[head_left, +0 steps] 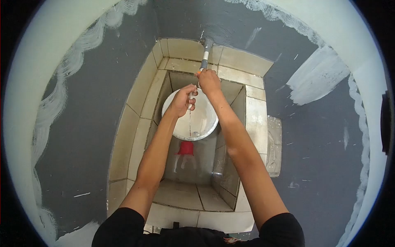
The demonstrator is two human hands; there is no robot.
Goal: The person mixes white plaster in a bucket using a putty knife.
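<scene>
My right hand (210, 82) is closed at the faucet (200, 71), whose orange part shows just past the fingers. The faucet sits at the end of a grey and white pipe (205, 55). Just left of it, my left hand (182, 101) has its fingers curled around a slim whitish object (191, 100), mostly hidden by the hand. From there a thin line, seemingly a water stream, runs down over a white bucket (205, 113). Both hands are above this bucket.
A tiled basin (255, 119) surrounds the bucket, with a red dipper (186, 148) near the bucket's front rim. Grey walls (86, 136) with white paint strokes close in on both sides. Right of the basin is a pale ribbed floor fixture (274, 146).
</scene>
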